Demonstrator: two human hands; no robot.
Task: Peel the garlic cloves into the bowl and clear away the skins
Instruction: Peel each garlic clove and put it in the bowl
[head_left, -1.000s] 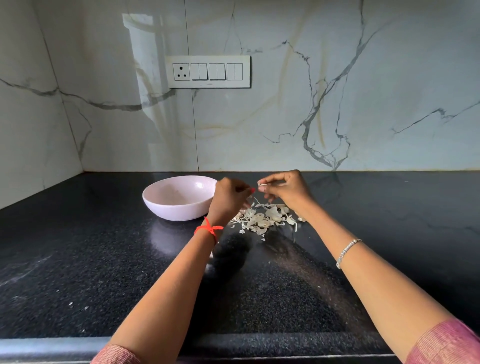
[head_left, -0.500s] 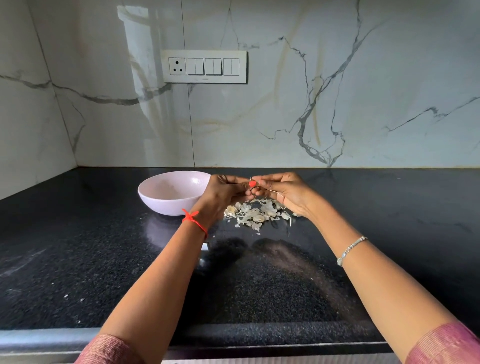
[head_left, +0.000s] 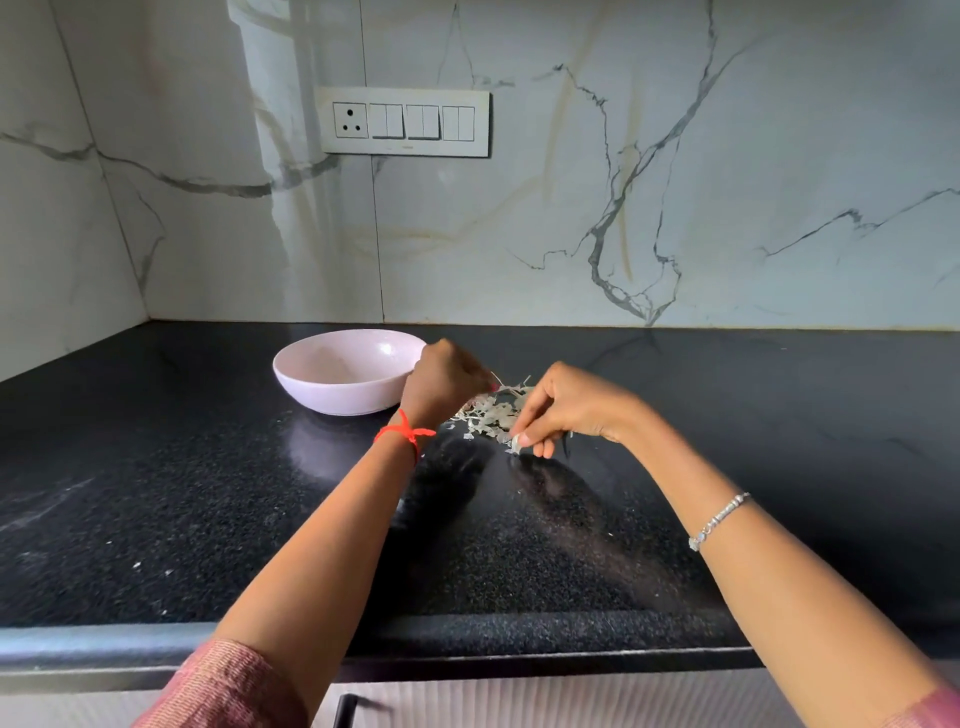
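The right hand (head_left: 571, 410) pinches a pale piece (head_left: 518, 442) at the near edge of the skins (head_left: 491, 413) on the tabletop (head_left: 208, 493). The left hand (head_left: 447, 384) is curled beside the bowl (head_left: 337, 400), and I cannot tell what it holds. Peeling seems in hand; next, any bare clove goes into the bowl

On the black speckled tabletop (head_left: 156, 493) a pale pink bowl (head_left: 332, 397) stands left of a heap of garlic skins (head_left: 491, 413). The left grip (head_left: 444, 387), a red thread (head_left: 405, 434) at its wrist, hovers curled between bowl and heap, its contents hidden. The right grip (head_left: 566, 410) pinches a pale piece (head_left: 517, 441) at the heap's near edge; a silver bracelet (head_left: 719, 519) circles that forearm.
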